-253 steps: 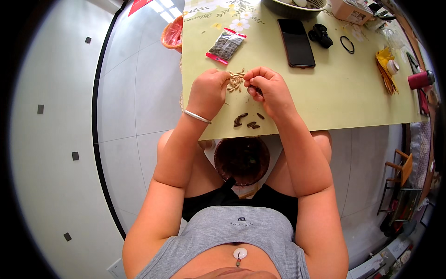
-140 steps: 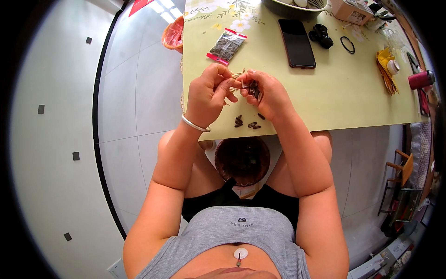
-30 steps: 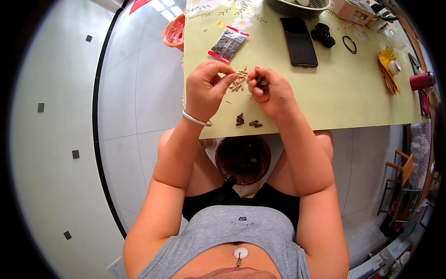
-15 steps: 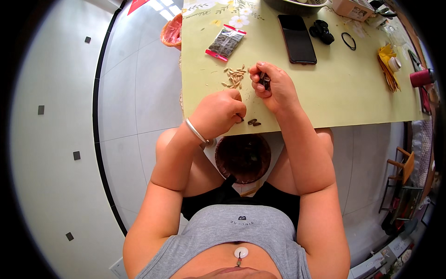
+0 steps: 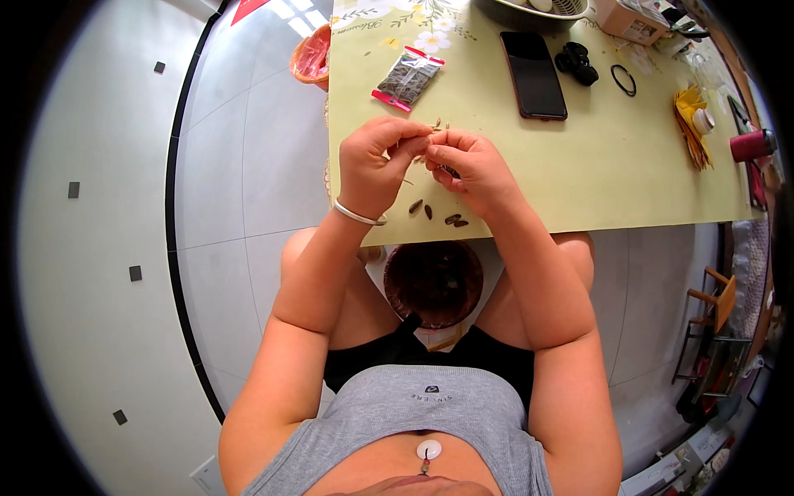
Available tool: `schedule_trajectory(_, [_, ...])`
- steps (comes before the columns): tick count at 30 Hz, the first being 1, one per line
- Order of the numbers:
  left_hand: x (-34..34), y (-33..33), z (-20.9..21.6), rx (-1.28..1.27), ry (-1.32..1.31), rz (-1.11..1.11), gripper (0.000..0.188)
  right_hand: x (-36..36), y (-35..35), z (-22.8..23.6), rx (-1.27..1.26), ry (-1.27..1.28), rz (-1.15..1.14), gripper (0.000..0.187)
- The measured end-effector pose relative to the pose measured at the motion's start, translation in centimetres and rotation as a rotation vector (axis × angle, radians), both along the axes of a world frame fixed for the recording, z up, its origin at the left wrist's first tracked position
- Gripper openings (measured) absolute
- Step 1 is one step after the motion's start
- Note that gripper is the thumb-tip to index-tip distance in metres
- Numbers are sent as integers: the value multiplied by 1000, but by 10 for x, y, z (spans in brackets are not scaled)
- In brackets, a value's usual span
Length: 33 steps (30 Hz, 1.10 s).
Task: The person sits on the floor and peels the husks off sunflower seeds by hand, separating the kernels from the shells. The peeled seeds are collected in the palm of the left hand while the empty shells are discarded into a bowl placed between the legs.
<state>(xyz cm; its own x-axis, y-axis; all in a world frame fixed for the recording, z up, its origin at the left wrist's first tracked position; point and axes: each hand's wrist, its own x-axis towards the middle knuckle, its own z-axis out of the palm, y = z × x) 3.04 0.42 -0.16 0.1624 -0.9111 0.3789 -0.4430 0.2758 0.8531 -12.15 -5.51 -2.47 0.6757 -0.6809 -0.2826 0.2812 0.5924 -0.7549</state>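
Observation:
Above the pale green table, my left hand (image 5: 376, 162) and my right hand (image 5: 477, 171) meet at the fingertips. Thumb and fingers of the left are pinched together; whatever they pinch is too small to make out. Dark striped sunflower seeds (image 5: 451, 171) show inside the curled fingers of my right hand. Pale shelled kernels (image 5: 437, 126) lie just beyond the fingertips, mostly hidden by the hands. Nearer the table's front edge lie a few whole sunflower seeds (image 5: 428, 212). Beyond my left hand is a clear packet of seeds (image 5: 408, 78) with pink-red ends.
A black phone (image 5: 534, 76), a black hair claw (image 5: 577, 64) and a black hair tie (image 5: 624, 80) lie to the right. At the back stands a basin (image 5: 529, 18). Under the front edge, between my knees, is a dark lined bin (image 5: 432, 285). A red-lined basket (image 5: 311, 58) is at the left.
My left hand has moved from the front-edge seeds up and away to meet my right hand, which has shifted slightly nearer and left. More whole seeds now show near the edge.

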Motion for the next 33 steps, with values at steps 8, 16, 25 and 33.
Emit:
schedule_trajectory(8, [-9, 0, 3, -191, -469, 61, 18, 1, 3, -1, -168, 53, -221, 7])
schedule_trajectory(16, [-17, 2, 4, -157, -459, 95, 14, 4, 7, -5, -243, 141, -261, 9])
schedule_trajectory(25, [-20, 3, -2, -165, -541, 115, 12, 6, 5, -8, -377, 244, -267, 10])
schedule_trajectory(33, [-15, 2, -1, -155, -513, 70, 12, -1, 1, -4, -307, 197, -177, 7])
